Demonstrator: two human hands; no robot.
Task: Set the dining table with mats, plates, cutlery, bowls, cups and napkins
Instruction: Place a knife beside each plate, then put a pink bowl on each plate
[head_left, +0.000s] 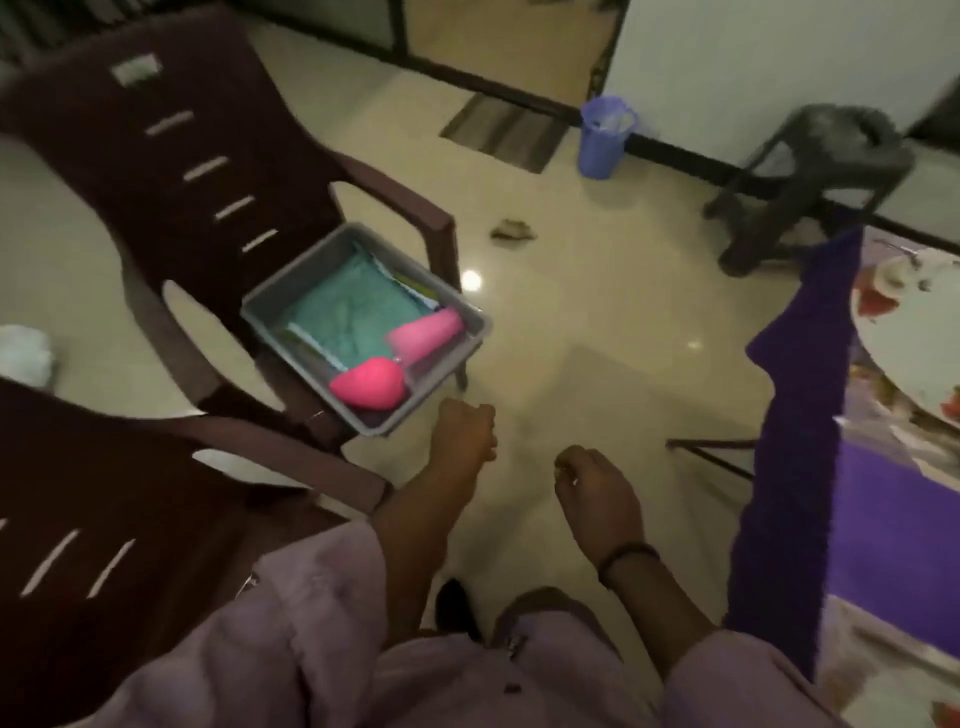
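A grey tray sits on the seat of a brown plastic chair. In it lie a folded teal cloth, a pink cup on its side and a pink bowl. My left hand hovers just right of the tray's near corner, fingers curled, holding nothing. My right hand hangs over the floor, fingers also loosely curled and empty. At the right edge stands the dining table with a purple cloth, carrying a patterned mat and a white plate.
A second brown chair is at the near left. A dark stool stands beyond the table, a blue bin by the far wall, and a small scrap lies on the tiled floor.
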